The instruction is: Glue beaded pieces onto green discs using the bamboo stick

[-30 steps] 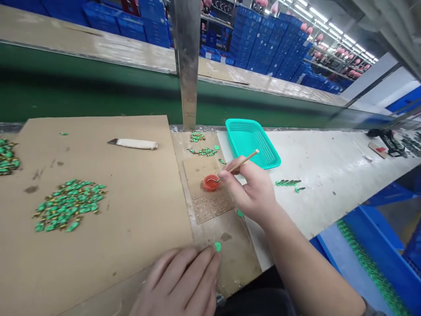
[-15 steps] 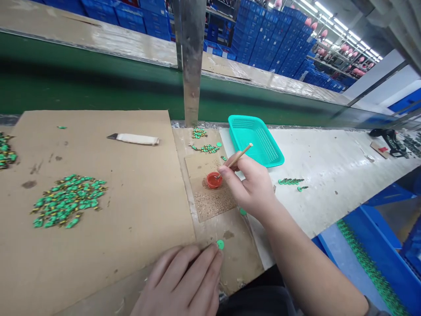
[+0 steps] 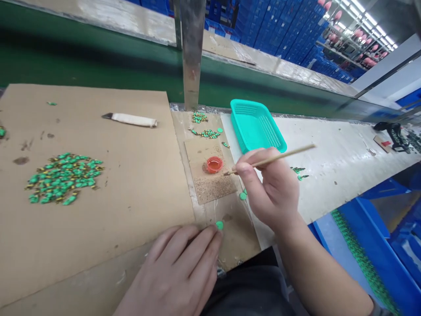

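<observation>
My right hand [image 3: 271, 188] pinches a thin wooden stick [image 3: 289, 153], its dark tip pointing left, just right of a small red cup [image 3: 214, 164] with liquid. That cup stands on a speckled board [image 3: 215, 186]. Low in the middle, my left hand [image 3: 180, 263] has its fingers pressed together, with a green disc [image 3: 219, 225] at the fingertips. Another green disc [image 3: 243, 195] lies beside my right hand. Small green and yellow pieces [image 3: 206, 133] lie behind the cup.
A teal basket [image 3: 256, 127] stands behind my right hand. On the cardboard [image 3: 148, 175] lie a wrapped blade [image 3: 133, 120] and a pile of green pieces [image 3: 66, 177]. A metal post [image 3: 191, 57] rises at the table's back edge.
My right hand has drawn the stick out of the red cup to the right and tilted it flatter. The whole view has shifted, so the table sits higher. My left hand stays at the disc.
</observation>
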